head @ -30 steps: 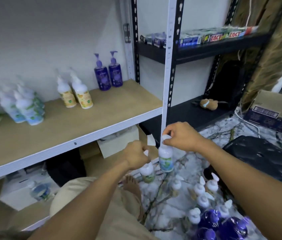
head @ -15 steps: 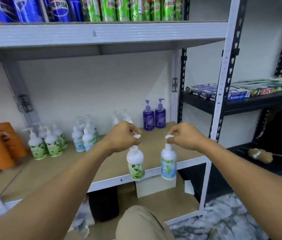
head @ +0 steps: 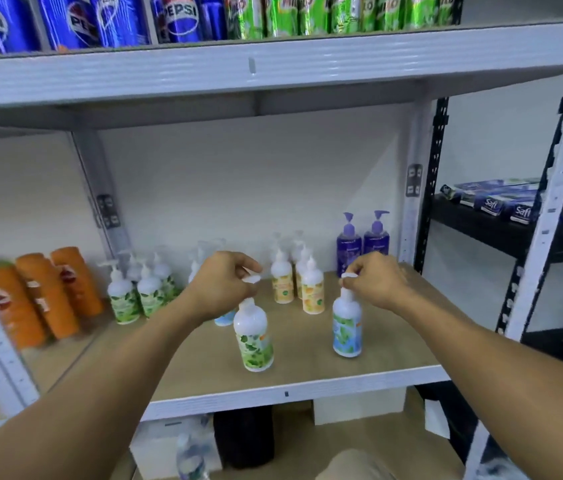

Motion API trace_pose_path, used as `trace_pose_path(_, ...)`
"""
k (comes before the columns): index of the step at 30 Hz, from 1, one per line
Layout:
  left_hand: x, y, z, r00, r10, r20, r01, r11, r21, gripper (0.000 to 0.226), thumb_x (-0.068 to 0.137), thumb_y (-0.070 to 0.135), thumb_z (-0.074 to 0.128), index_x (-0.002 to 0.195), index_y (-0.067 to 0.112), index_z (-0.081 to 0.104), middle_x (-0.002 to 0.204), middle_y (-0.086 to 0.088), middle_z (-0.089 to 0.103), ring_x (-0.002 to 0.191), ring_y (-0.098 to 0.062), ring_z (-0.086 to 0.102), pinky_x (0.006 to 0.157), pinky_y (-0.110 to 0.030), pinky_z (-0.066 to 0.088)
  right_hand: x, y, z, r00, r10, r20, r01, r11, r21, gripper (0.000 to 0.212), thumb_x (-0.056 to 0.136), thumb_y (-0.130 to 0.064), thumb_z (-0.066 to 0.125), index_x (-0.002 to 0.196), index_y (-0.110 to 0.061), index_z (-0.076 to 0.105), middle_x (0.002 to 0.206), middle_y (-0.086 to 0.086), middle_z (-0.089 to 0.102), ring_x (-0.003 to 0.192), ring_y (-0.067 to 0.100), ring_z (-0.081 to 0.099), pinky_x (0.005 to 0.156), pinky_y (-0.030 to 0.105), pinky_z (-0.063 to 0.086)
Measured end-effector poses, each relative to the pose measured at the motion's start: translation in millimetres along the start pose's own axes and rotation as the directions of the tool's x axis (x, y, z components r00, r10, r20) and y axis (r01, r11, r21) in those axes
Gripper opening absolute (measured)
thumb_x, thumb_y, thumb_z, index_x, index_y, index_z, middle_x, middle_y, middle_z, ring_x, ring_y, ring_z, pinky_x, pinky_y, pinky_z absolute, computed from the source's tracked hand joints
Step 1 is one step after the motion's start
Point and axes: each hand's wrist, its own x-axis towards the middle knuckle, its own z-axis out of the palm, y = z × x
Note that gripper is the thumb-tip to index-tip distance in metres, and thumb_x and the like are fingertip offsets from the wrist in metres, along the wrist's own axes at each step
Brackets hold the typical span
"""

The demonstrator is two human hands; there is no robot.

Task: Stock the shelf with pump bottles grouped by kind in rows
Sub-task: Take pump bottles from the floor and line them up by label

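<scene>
Now the green bottle (head: 254, 341) and the blue bottle (head: 347, 329) are over the shelf (head: 301, 393), near its front edge, upright and well apart. A second ago they were down by the floor, and half a second ago they hung just outside the edge. Whether their bases touch the board I cannot tell. The left hand (head: 221, 285) pinches the green bottle by its pump head. The right hand (head: 380, 282) pinches the blue bottle the same way, fingers curled round the top. So both are lifted and brought in, but I judge neither is placed by kind yet: the green row (head: 134, 299) stands further back to the left, and the blue row (head: 223, 318) peeks out behind the left wrist. Yellow bottles (head: 311, 292) and purple bottles (head: 359, 244) stand behind, already grouped
</scene>
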Motion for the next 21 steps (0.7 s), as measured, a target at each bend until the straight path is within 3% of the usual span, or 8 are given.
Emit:
trace_pose_path(4, 10, -20, 5, 0.999, -0.005, -0.043, 0.005, 1.000, 0.015, 0.027, 0.086, 0.007, 0.069, 0.110, 0.019, 0.071, 0.087, 0.018, 0.060, 0.079, 0.001, 0.057, 0.070, -0.017, 0.044, 21, 2, 12, 1.000, 0.009, -0.020, -0.010, 1.000, -0.012, 0.019, 0.080, -0.041, 0.069, 0.072, -0.024, 0.070, 0.075, -0.006, 0.069, 0.082, 0.021, 0.064, 0.086, 0.041, 0.051)
trace_pose_path(7, 19, -33, 8, 0.997, -0.036, -0.069, 0.035, 0.999, -0.017, 0.025, 0.087, 0.007, 0.068, 0.108, 0.020, 0.070, 0.090, 0.006, 0.062, 0.079, -0.010, 0.059, 0.066, -0.022, 0.045, 33, 5, 16, 0.999, 0.027, -0.017, -0.028, 0.999, -0.045, 0.017, 0.084, -0.041, 0.067, 0.076, -0.025, 0.071, 0.079, -0.005, 0.069, 0.084, 0.020, 0.062, 0.082, 0.036, 0.044)
trace_pose_path(9, 24, -39, 9, 0.995, -0.065, -0.080, 0.062, 0.997, -0.035, 0.024, 0.087, 0.007, 0.068, 0.108, 0.021, 0.069, 0.094, -0.002, 0.062, 0.078, -0.012, 0.059, 0.061, -0.021, 0.045, 40, 9, 21, 1.000, 0.029, -0.011, -0.029, 0.999, -0.037, 0.016, 0.082, -0.039, 0.066, 0.074, -0.025, 0.071, 0.078, -0.005, 0.069, 0.085, 0.021, 0.063, 0.081, 0.037, 0.047)
trace_pose_path(12, 30, -47, 11, 0.993, -0.078, -0.091, 0.074, 0.996, -0.043, 0.025, 0.086, 0.006, 0.067, 0.105, 0.022, 0.068, 0.090, -0.001, 0.062, 0.080, -0.015, 0.059, 0.060, -0.024, 0.044, 43, 12, 25, 0.999, 0.042, -0.017, -0.043, 0.999, -0.020, 0.015, 0.083, -0.039, 0.067, 0.076, -0.026, 0.070, 0.080, -0.005, 0.069, 0.085, 0.021, 0.062, 0.083, 0.038, 0.048)
trace_pose_path(17, 38, -61, 15, 0.988, -0.101, -0.120, 0.098, 0.995, -0.032, 0.030, 0.084, 0.004, 0.063, 0.107, 0.022, 0.068, 0.092, -0.001, 0.063, 0.086, -0.021, 0.060, 0.061, -0.026, 0.044, 38, 19, 31, 0.999, 0.028, -0.023, -0.029, 1.000, -0.012, 0.008, 0.086, -0.038, 0.067, 0.092, -0.032, 0.065, 0.088, -0.005, 0.064, 0.091, 0.024, 0.057, 0.091, 0.043, 0.048)
trace_pose_path(21, 39, -71, 20, 0.984, -0.117, -0.136, 0.116, 0.993, -0.017, 0.030, 0.086, 0.005, 0.062, 0.109, 0.025, 0.066, 0.093, 0.000, 0.063, 0.078, -0.016, 0.059, 0.056, -0.023, 0.041, 34, 20, 30, 1.000, -0.013, -0.025, 0.012, 0.999, -0.051, 0.018, 0.085, -0.035, 0.068, 0.103, -0.033, 0.066, 0.091, -0.005, 0.062, 0.099, 0.025, 0.060, 0.092, 0.041, 0.046)
